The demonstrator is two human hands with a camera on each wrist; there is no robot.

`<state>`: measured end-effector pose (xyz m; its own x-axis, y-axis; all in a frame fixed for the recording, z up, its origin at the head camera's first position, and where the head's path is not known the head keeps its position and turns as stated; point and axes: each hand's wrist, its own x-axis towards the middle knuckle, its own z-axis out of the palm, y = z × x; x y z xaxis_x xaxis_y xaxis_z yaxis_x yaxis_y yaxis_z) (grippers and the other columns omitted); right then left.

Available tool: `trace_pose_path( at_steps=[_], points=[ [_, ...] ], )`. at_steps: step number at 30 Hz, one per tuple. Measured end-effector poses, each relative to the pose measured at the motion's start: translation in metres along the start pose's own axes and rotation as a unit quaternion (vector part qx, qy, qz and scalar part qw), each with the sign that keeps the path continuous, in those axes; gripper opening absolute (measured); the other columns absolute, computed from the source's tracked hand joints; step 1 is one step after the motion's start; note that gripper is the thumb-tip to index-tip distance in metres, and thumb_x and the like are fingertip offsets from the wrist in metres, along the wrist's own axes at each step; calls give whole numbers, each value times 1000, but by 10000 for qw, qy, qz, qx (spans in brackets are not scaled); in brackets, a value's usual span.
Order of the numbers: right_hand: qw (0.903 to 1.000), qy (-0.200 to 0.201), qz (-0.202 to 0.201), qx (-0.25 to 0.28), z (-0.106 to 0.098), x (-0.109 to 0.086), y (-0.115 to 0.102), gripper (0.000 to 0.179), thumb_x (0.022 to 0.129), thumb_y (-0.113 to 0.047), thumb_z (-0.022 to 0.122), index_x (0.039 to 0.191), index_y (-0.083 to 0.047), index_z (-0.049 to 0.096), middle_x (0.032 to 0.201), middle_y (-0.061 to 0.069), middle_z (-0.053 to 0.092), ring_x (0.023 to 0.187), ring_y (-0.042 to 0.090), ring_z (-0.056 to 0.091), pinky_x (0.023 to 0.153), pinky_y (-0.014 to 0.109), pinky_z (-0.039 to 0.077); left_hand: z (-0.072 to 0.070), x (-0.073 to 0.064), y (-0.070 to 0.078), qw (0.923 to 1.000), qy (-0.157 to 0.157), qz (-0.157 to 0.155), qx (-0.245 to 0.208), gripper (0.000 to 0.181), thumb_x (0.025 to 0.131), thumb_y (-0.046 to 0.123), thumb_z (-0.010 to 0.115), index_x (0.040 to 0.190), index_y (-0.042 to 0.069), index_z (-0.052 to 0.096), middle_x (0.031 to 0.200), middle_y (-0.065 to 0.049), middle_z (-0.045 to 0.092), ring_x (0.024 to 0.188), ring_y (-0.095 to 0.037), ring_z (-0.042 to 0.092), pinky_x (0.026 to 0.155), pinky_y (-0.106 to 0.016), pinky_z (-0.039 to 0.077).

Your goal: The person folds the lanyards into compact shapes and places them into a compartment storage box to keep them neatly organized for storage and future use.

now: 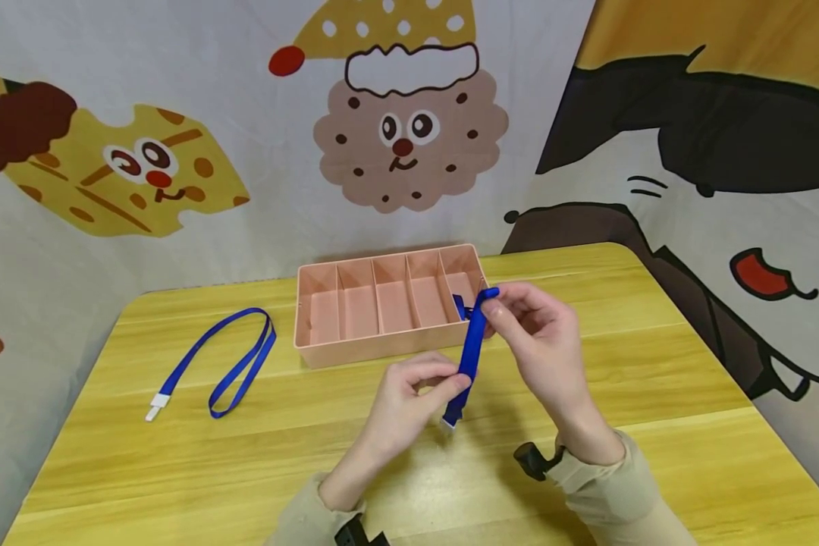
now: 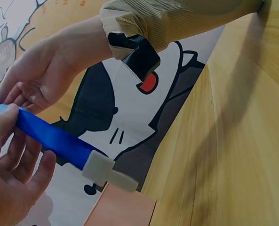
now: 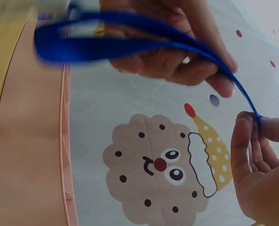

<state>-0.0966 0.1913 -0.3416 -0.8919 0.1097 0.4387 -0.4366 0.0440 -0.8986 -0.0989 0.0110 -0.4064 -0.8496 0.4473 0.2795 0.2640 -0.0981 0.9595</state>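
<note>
Both hands hold a folded blue lanyard [image 1: 474, 345] stretched between them over the front right of the pink box. My left hand [image 1: 409, 402] pinches its lower part between thumb and fingers, just above the end. My right hand [image 1: 539, 341] pinches the upper fold. A white plastic clip [image 2: 101, 168] hangs at the lower end, below the left fingers. In the right wrist view the lanyard's lower loop [image 3: 83, 49] is blurred. Some blue strap [image 1: 459, 307] shows in the box's rightmost compartment, partly hidden; I cannot tell whether it belongs to the held lanyard.
A second blue lanyard [image 1: 228, 364] with a white clip [image 1: 157, 406] lies looped on the wooden table [image 1: 211, 470], left of the box. The pink box [image 1: 382, 345], divided into several compartments, stands at the back. A printed cloth [image 1: 259, 152] hangs behind the table.
</note>
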Motion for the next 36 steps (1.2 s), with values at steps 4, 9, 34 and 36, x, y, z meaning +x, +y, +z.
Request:
trace_pose_path(
  at_steps=[4,9,34,36],
  points=[
    [9999,-105,-63,77,0,-1,-2,26,100,9,61,100,-13,75,83,-8,76,71,8,67,71,21,60,0,0,0,9998,-124,-51,-174,18,100,6,69,107,-9,76,104,-29,78,90,2,72,87,-27,63],
    [9999,-52,-68,143,1,-1,-5,26,100,9,60,100,-12,75,83,-8,76,71,8,68,71,22,60,1,-1,2,9994,-34,-264,-241,19,100,9,69,107,-8,76,99,-29,78,89,2,74,86,-25,62],
    [9977,348,-578,-91,-4,5,5,16,95,12,66,108,15,75,94,-8,82,77,3,77,71,18,62,1,-1,5,9975,564,-421,98,16,96,8,75,107,-3,79,100,-23,78,89,0,69,88,-26,60],
    [9970,217,-697,-270,-6,6,5,19,95,15,64,111,18,72,98,-12,82,83,1,78,73,16,62,0,0,6,9963,680,-514,77,16,95,8,76,107,-2,78,99,-24,79,87,0,70,88,-26,60]
  ],
)
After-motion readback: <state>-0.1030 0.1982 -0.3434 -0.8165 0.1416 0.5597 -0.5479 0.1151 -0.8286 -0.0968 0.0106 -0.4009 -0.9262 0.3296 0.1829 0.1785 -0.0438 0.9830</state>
